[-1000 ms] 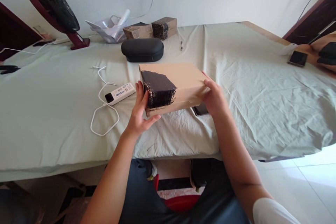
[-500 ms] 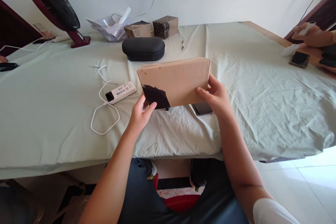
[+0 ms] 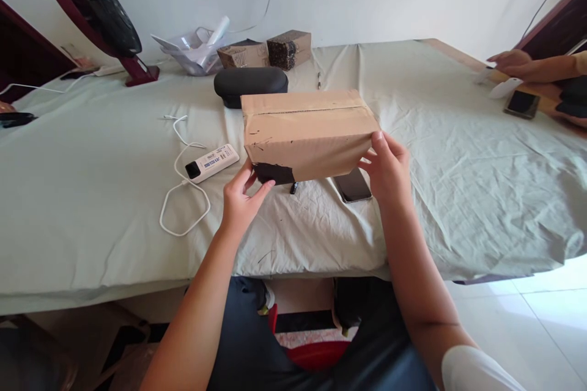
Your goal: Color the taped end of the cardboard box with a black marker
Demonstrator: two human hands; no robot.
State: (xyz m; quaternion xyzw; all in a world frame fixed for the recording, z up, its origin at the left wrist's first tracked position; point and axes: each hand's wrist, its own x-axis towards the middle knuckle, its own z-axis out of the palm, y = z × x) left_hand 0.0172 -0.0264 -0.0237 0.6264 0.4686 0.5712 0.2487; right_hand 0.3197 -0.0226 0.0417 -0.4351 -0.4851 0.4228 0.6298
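A brown cardboard box [image 3: 312, 128] is held tilted above the table, its taped seam side turned up. Black colouring covers the near left corner of its front face, with a few dark strokes above it. My left hand [image 3: 241, 198] grips that blackened corner, thumb in front and fingers partly behind. At the right end, my right hand [image 3: 387, 165] holds the box with the thumb on its edge. Below the box on the cloth lie a smartphone [image 3: 353, 186] and a small black object [image 3: 294, 187], perhaps a marker tip or cap.
Left of the box lies a white device [image 3: 212, 162] with a white cable [image 3: 208, 208]. Behind are a black case [image 3: 251, 85], two small cardboard boxes [image 3: 288, 50], a plastic basket [image 3: 190, 60] and a fan [image 3: 92, 6]. Another person's hands [image 3: 518, 64] are at the far right.
The box has tipped so its seamed top side faces up to me and the front face looks narrower. My right thumb has shifted up to the edge. The other person's hands moved.
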